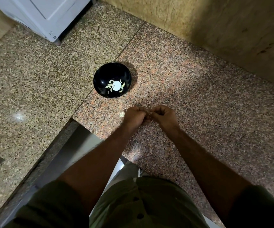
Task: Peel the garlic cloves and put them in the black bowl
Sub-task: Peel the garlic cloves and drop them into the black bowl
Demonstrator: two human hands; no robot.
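Olive-green shirt with dark buttons (pixel 139 209): nearest the viewer, worn by the person standing at the edge of the speckled pink-and-grey granite counter (pixel 198 102).

Bare forearms: both reach forward over the counter and converge just short of the bowl.

Left hand (pixel 135 116): fingers curled inward, knuckles up, touching the right hand at the fingertips.

Right hand (pixel 163 116): likewise curled, thumb side turned toward the left hand. The two hands close together on something small between them, by judgement a garlic clove being stripped; the clove itself is hidden by the fingers and cannot be confirmed.

Pale scrap of garlic or papery skin (pixel 122 114): lies on the counter just beside the left hand; which of the two it is cannot be told.

Round glossy black bowl (pixel 112 79): stands on the counter beyond the hands, well apart from them. It holds several pale peeled garlic cloves (pixel 108 86) scattered round a white disc at its base.

Progress, judged: well under way, several cloves delivered, one apparently in hand; any unpeeled stock is out of sight.

White appliance (pixel 39 15): far left corner.
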